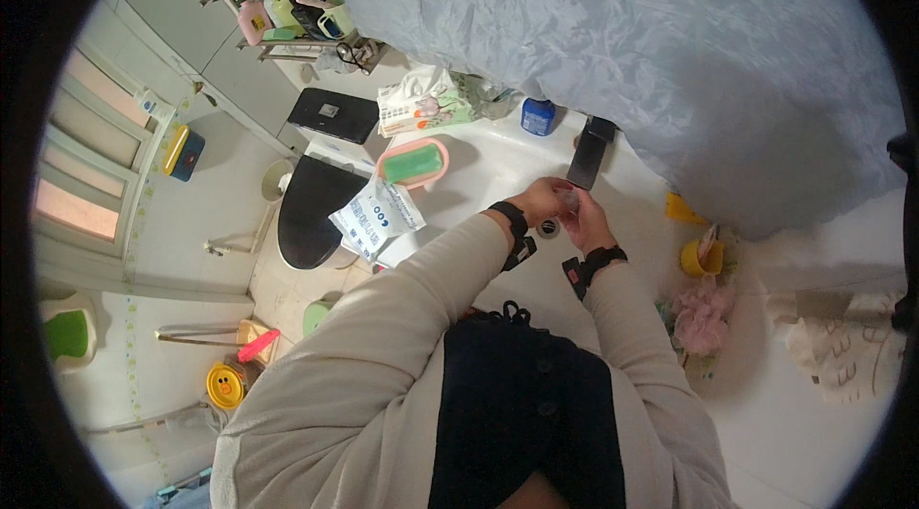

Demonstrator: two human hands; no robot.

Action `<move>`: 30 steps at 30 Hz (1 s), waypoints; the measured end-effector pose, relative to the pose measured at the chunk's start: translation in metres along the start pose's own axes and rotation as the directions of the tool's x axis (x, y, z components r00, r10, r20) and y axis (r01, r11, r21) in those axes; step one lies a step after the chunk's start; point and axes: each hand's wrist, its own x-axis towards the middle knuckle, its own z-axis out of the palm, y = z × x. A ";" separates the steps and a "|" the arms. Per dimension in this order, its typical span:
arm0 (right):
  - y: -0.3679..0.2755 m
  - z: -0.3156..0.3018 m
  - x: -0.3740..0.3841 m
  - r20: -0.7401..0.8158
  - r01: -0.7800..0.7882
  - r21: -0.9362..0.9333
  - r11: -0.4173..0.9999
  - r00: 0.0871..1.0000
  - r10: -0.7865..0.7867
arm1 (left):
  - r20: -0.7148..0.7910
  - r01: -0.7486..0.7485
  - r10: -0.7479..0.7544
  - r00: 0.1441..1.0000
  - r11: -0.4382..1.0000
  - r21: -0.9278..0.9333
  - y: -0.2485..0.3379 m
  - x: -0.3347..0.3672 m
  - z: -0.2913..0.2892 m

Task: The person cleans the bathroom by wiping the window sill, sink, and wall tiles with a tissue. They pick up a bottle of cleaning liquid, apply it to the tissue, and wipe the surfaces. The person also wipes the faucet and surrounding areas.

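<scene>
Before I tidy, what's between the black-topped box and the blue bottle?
In the head view, a white packet lies between box and bottle, with something translucent beside it, too unclear to name.

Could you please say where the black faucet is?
In the head view, the black faucet is right of centre, just above the right hand, with the blue bottle on its left.

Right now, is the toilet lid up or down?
Down: the black toilet lid lies flat in front of the cistern, an unbroken dark surface with no opening showing.
</scene>
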 end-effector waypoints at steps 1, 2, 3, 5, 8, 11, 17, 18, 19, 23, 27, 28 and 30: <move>0.001 0.003 -0.001 0.035 0.022 -0.027 0.999 0.999 -0.021 | -0.080 -0.029 0.035 0.996 0.997 0.073 0.001 -0.001 0.000; 0.001 0.005 -0.001 0.068 0.028 -0.041 0.999 0.997 -0.026 | -0.163 -0.025 0.048 0.985 0.990 0.141 0.002 -0.001 0.001; 0.001 0.006 -0.001 0.076 0.053 -0.100 0.994 0.996 -0.045 | -0.242 -0.017 0.068 0.968 0.978 0.208 0.003 -0.001 0.001; 0.001 0.006 0.000 0.040 0.061 -0.196 0.979 0.998 -0.054 | -0.311 -0.025 0.041 0.949 0.998 0.054 0.006 -0.002 0.001; 0.000 0.004 0.001 -0.080 0.025 -0.184 0.983 0.996 -0.040 | -0.452 -0.017 0.133 0.882 0.968 0.251 0.008 -0.004 -0.004; -0.001 0.001 0.006 -0.217 0.037 -0.175 0.984 0.973 -0.075 | -0.483 0.006 0.129 0.866 0.963 0.269 0.009 -0.004 -0.016; -0.004 0.003 0.010 -0.156 0.039 -0.055 0.998 0.987 -0.047 | -0.410 0.070 -0.024 0.912 0.993 0.097 -0.001 -0.005 -0.024; -0.005 0.005 0.009 -0.067 0.014 -0.038 0.999 0.998 -0.017 | -0.394 0.058 -0.028 0.919 0.996 0.065 -0.002 -0.005 -0.024; -0.006 0.009 0.007 0.004 -0.003 -0.039 0.999 1.000 0.003 | -0.378 0.047 -0.032 0.925 0.998 0.032 -0.003 -0.005 -0.024; -0.009 0.020 0.001 0.009 0.011 -0.080 0.997 1.000 -0.011 | -0.385 0.035 -0.026 0.922 0.999 0.016 -0.001 -0.006 -0.028; -0.009 0.022 0.004 0.030 -0.006 0.042 0.999 1.000 0.005 | -0.431 0.115 -0.091 0.898 0.993 0.029 0.001 -0.011 -0.038; -0.009 0.021 0.006 0.023 -0.044 0.155 0.987 0.999 0.041 | -0.436 0.122 -0.108 0.893 0.993 0.003 0.000 -0.012 -0.041; -0.007 0.020 0.010 -0.004 -0.095 0.250 0.963 0.995 0.099 | -0.448 0.128 -0.132 0.884 0.991 -0.038 -0.001 -0.016 -0.045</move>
